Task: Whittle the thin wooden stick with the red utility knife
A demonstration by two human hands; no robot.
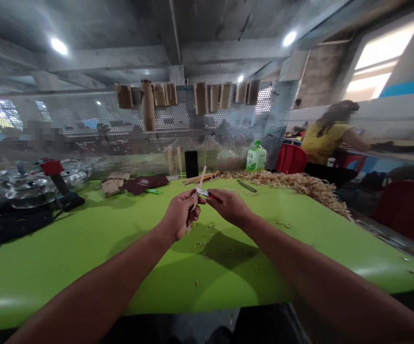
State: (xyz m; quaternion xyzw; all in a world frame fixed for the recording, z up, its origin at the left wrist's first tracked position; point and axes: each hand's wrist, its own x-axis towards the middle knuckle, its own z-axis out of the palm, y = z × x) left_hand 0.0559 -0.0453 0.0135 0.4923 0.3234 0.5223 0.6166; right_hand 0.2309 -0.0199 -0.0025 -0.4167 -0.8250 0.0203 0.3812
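Above the middle of the green table (149, 286), my left hand (181, 212) is closed around a thin pale wood strip (202, 177), whose free end points up and away. My right hand (230, 206) grips a knife by its red handle. Its short bright blade (202, 192) lies against the strip, close to my left thumb. Part of the strip is hidden inside my left fingers. Small curled shavings (200, 244) are scattered on the tabletop below both hands.
A long heap of wood shavings (300, 184) lines the back right edge. Behind the hands stand a dark phone (191, 164) and a green tea bottle (257, 156). Metal kettles (27, 191) crowd the left. A person in a yellow top (323, 138) sits at the right.
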